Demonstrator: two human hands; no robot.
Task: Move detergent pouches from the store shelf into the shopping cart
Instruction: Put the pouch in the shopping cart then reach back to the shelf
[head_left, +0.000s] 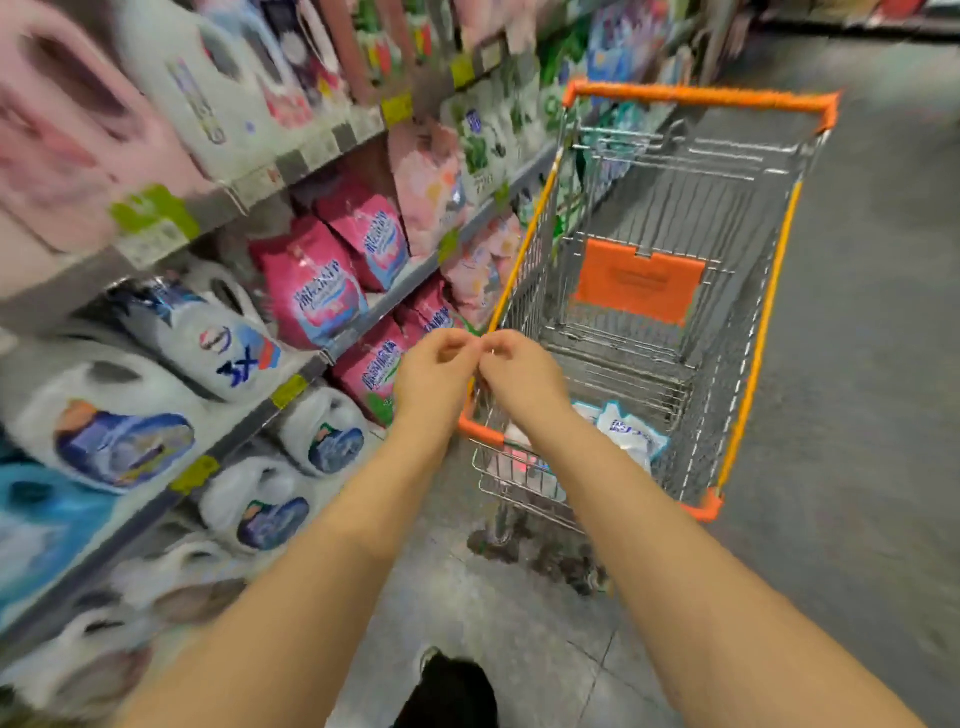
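A store aisle with a grey, speckled floor (857, 364) runs ahead, and the whole scene is smeared by motion blur. To the left of the fingers stand tiered metal shelves (291, 384) with yellow and green price tags along their edges. White detergent jugs (104, 431) with blue labels lie on the lower tiers, and pale pink jugs (62, 135) sit above. Just beyond and left of the fingertips, pink detergent pouches (311, 291) stand upright on the shelf, their long axis roughly vertical, leaning back a little, printed fronts facing the aisle. More pink pouches sit one tier down, just behind the left hand (434, 371). The right hand (519, 376) meets it, fingertips (467, 345) touching, both hands curled with the fingers pinched together; whether anything small is held between them cannot be told. They hover over the near left corner of the wire shopping cart (753, 374), which has orange trim and an orange flap on its far seat. Below and right of the fingers, a white and blue pouch (628, 431) lies flat on the cart floor, and a pinkish pack (519, 457) lies beside it under the right wrist.
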